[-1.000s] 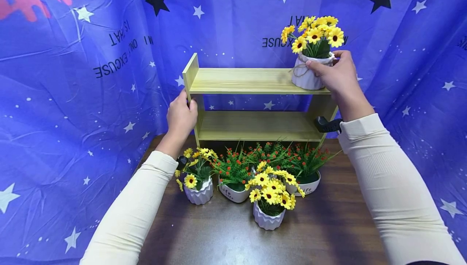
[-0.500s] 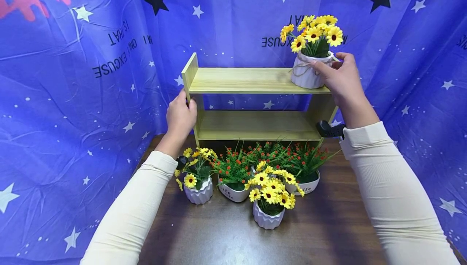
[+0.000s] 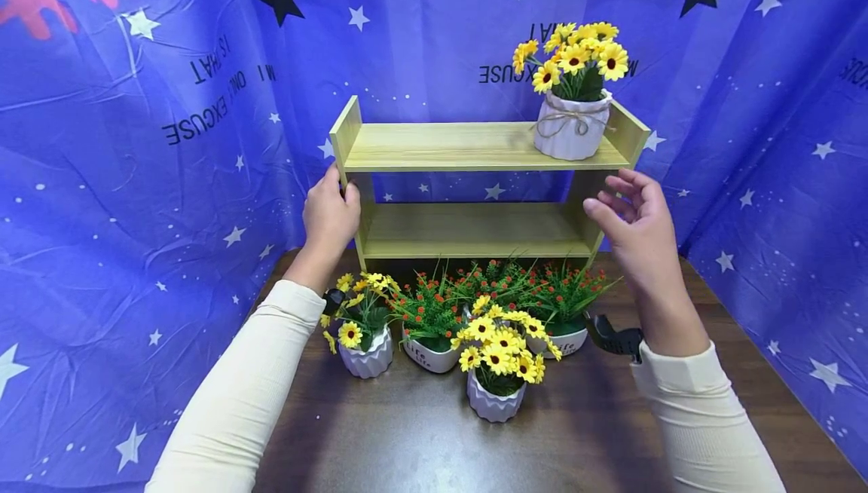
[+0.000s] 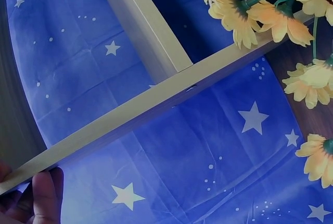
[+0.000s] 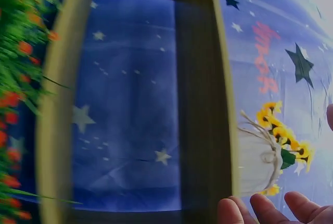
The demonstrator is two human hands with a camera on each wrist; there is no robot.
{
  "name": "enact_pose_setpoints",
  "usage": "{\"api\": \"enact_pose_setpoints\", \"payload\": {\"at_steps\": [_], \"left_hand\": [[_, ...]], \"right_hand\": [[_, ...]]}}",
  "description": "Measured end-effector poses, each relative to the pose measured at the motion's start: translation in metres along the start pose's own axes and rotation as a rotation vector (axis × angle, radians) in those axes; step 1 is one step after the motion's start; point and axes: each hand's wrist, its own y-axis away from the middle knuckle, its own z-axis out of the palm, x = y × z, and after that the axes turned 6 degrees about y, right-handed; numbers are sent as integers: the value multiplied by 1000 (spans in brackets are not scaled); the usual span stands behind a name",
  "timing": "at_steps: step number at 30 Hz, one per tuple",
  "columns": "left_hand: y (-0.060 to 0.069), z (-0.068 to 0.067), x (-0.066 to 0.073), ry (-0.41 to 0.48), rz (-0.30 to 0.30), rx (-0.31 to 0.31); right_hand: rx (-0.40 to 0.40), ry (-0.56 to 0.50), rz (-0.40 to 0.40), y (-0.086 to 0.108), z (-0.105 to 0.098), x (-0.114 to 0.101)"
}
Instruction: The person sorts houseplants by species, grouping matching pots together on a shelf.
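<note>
A light wooden two-tier shelf (image 3: 468,148) stands at the back of the table. My left hand (image 3: 330,210) grips its left side panel (image 4: 112,117), thumb on one face and fingers on the other. On the top tier, at the right end, a white pot of yellow flowers (image 3: 572,127) stands upright with twine tied around it. My right hand (image 3: 640,225) hangs in the air before the shelf's right side, below that pot, fingers loosely bent and holding nothing. In the right wrist view the fingertips (image 5: 260,208) show beside the twine-tied pot (image 5: 257,159), apart from it.
Before the shelf stand several potted plants: a yellow-flowered pot (image 3: 367,353) at left, another yellow-flowered pot (image 3: 496,399) in front, and red-flowered planters (image 3: 431,353) between and behind. The brown table (image 3: 407,433) is bordered by a blue star-patterned curtain (image 3: 434,41).
My right hand has let go of the twine-tied flowerpot and moved down, away from it. The pot stays on the top tier. My left hand keeps its grip on the side panel.
</note>
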Motion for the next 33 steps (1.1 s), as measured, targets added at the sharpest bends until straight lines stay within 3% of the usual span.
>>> {"api": "enact_pose_setpoints", "payload": {"at_steps": [8,25,33], "left_hand": [[0,-2,-1,-6,-9,6],[0,-2,2,-4,-19,-5],[1,-1,2,-6,-19,-13]], "right_hand": [[12,132,17,56,-2,37],[57,198,253,141,3,102],[53,221,345,175,11,120]]}}
